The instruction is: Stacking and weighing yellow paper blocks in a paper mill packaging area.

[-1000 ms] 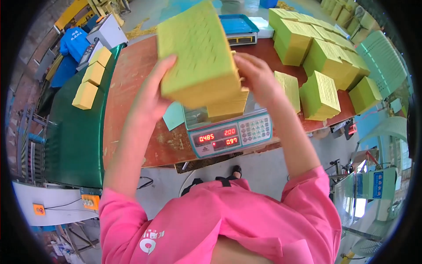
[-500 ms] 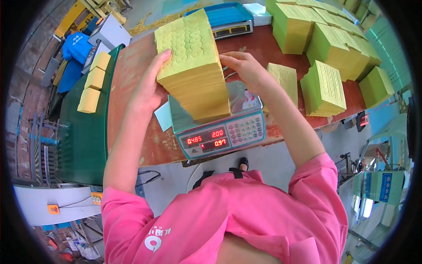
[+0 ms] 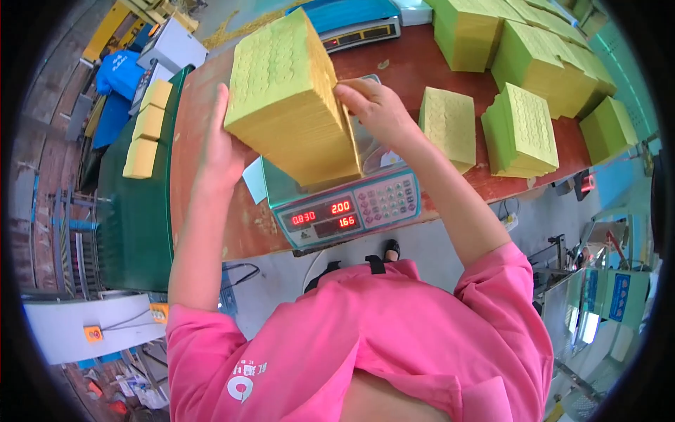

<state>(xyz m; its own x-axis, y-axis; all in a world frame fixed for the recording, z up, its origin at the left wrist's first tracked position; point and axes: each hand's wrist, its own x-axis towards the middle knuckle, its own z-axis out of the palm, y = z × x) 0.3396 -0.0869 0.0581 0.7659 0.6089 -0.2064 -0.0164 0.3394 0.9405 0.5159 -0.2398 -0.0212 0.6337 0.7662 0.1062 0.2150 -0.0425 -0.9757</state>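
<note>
A tall stack of yellow paper sheets (image 3: 288,133), its top embossed with rows of round marks, leans on a digital scale (image 3: 387,200). My left hand (image 3: 223,151) lies flat against the stack's left side, thumb straight up; its other fingers are partly hidden behind the paper. At the stack's right edge my right hand (image 3: 376,109) pinches with thumb and forefinger, where a few sheets stand slightly apart. Red digits glow on the scale's front panel. Under the stack's left side, a pale blue sheet (image 3: 254,181) sticks out.
Two smaller yellow stacks (image 3: 450,130) (image 3: 524,133) stand right of the scale on the red-brown table (image 3: 204,105). Larger stacks (image 3: 467,35) fill the far right. A second scale with a blue tray (image 3: 358,17) sits behind. Yellow blocks (image 3: 140,158) rest on the green surface at left.
The stack has shifted slightly left and tilts more. My left thumb has come off its top corner, and my right hand has moved a little left. The scale's digits have changed.
</note>
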